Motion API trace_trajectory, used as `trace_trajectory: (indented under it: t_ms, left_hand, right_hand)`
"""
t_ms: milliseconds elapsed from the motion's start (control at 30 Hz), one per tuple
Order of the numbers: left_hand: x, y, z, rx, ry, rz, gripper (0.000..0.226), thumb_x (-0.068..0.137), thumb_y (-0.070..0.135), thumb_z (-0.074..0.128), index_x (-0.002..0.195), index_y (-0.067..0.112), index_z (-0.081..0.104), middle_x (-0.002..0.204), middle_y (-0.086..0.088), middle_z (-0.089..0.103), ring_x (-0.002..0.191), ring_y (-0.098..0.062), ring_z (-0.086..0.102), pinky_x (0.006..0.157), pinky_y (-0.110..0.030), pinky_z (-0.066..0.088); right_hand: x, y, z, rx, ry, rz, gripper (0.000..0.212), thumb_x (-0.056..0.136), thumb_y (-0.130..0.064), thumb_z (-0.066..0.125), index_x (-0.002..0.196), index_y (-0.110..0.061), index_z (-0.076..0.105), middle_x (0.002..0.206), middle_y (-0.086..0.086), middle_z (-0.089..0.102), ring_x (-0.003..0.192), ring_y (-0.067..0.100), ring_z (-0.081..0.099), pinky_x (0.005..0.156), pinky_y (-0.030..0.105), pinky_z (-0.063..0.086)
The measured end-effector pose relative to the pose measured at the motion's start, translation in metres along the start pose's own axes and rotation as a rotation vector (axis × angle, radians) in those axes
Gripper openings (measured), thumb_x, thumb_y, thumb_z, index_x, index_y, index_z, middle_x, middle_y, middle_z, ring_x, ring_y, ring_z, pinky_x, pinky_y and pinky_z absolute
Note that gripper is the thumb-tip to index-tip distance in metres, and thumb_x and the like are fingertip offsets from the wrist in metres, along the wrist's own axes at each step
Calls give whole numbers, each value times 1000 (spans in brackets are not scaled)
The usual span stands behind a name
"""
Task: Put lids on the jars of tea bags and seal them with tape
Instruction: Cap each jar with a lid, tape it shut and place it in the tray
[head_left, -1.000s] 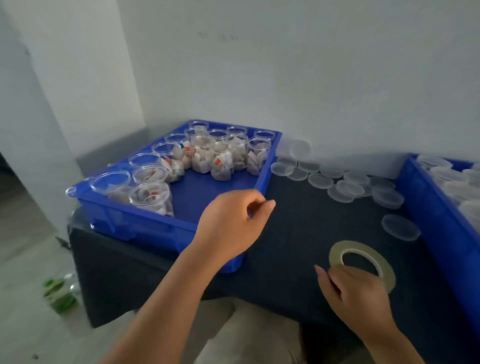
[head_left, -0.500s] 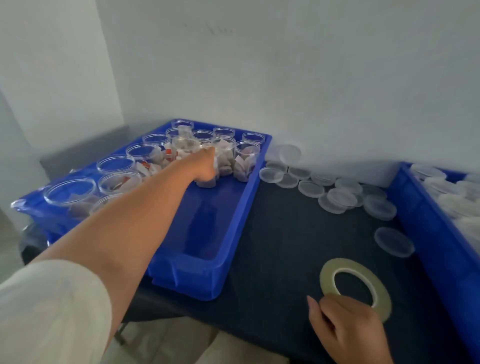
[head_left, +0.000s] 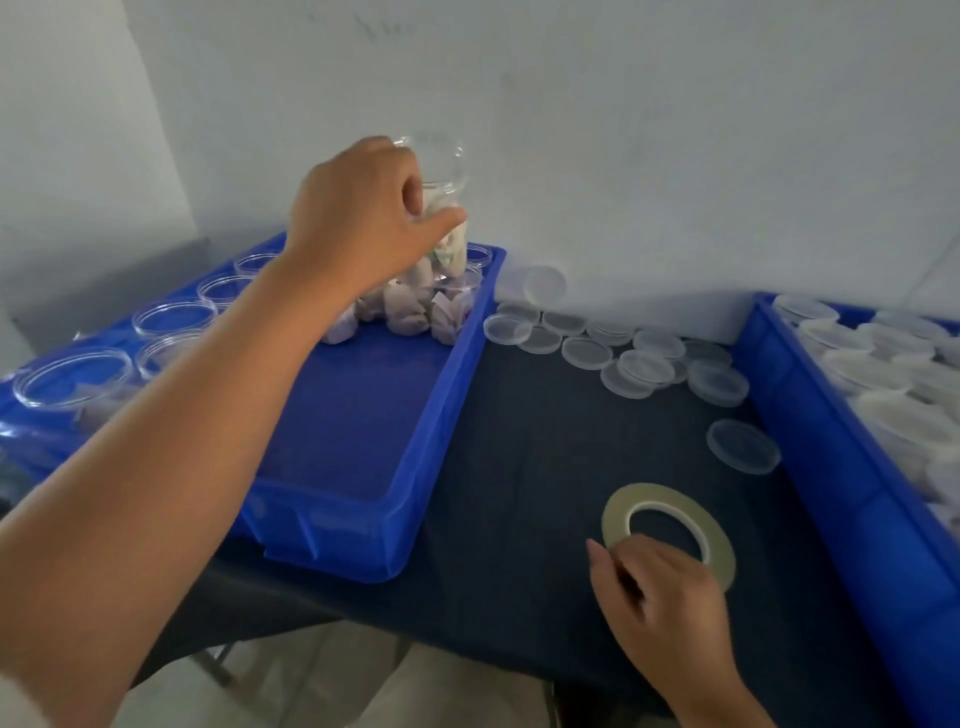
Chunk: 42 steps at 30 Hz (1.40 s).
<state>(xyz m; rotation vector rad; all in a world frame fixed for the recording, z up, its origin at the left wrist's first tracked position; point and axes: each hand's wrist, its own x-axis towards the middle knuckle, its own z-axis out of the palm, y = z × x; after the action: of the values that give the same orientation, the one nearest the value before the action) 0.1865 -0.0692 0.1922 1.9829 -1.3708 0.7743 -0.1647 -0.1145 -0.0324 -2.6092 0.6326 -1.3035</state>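
The left hand's fingers (head_left: 410, 192) and thumb are wrapped round a clear plastic jar of tea bags (head_left: 444, 176), open-topped, held up in the air above the far end of the blue plastic tray (head_left: 441, 405). More open jars (head_left: 174, 317) stand in that tray. The right hand (head_left: 660, 597) lies with curled fingers over the near rim of a flat pale ring of tape (head_left: 665, 496) on the dark table (head_left: 545, 441); whether it grips the roll I cannot tell. Clear round lids (head_left: 644, 364) lie scattered by the wall, beside a second blue tray (head_left: 831, 467).
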Motion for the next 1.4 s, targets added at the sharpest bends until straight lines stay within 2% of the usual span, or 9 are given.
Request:
trace_trajectory:
  t_ms: [133,300,400,500,600,700,1033,1267,1400]
  left_hand:
    - [-50,75,-26,-170,-178,157,46,82,77,56,72,33,47,77,15,50,65,2,47,57,-21,35]
    - [-142,146,11,-278,-503,307,43,88,75,55,75,36,42,83,19,46,65,1,47,56,-20,33]
    - [-173,159,37,-337,-513,351,40,89,74,56,81,36,50,87,16,49,67,-1,48,58,-18,35]
    - [-175,156,51,-504,-436,377,40,91,74,58,93,34,60,91,20,54,68,1,53,58,-12,36]
    - [-149,152,75,-890,-300,-25,29,102,61,46,101,38,64,87,23,64,71,-3,64,63,-12,45]
    - [-102,151,128,-756,-392,-340,24,100,57,51,106,38,65,93,21,68,85,-1,68,73,-22,48]
    - [-17,200,288,-200,-756,48,92,91,74,60,157,13,39,158,-18,40,146,-38,39,117,-49,38]
    - [-26,188,305,-147,-683,101,49,99,49,59,123,6,59,122,-21,65,107,-39,64,73,-40,43]
    - [-33,175,292,-58,-637,141,70,93,55,67,142,11,46,133,-19,60,118,-38,60,84,-44,52]
  right_hand:
    - [2,-8,-11,16,-62,233,63,88,-78,56,115,-23,67,102,-22,62,88,-6,61,76,8,46]
    - [-1,-8,-17,174,-91,402,130,67,-93,65,165,-18,24,142,-34,48,128,-4,53,102,15,41]
    - [-1,-1,-18,243,-91,504,135,55,-81,82,164,-36,16,131,-35,51,123,-8,52,98,17,47]
    - [-1,6,-13,259,-4,509,88,60,-62,86,137,-39,49,121,-23,62,114,1,61,89,31,56]
    - [2,5,-12,300,76,533,84,62,-66,86,133,-47,45,126,-30,54,119,-3,57,85,16,49]
    - [4,3,-13,320,103,521,83,60,-65,87,130,-52,45,130,-32,54,123,-7,55,92,4,42]
    - [13,14,-12,292,141,305,81,51,-35,98,122,-33,61,120,-23,66,113,1,66,93,12,46]
    - [14,13,-13,288,129,295,81,52,-37,96,123,-44,57,121,-26,65,113,-1,66,94,11,46]
    - [11,12,-11,300,93,355,83,55,-48,96,128,-37,59,121,-21,67,114,5,68,93,20,51]
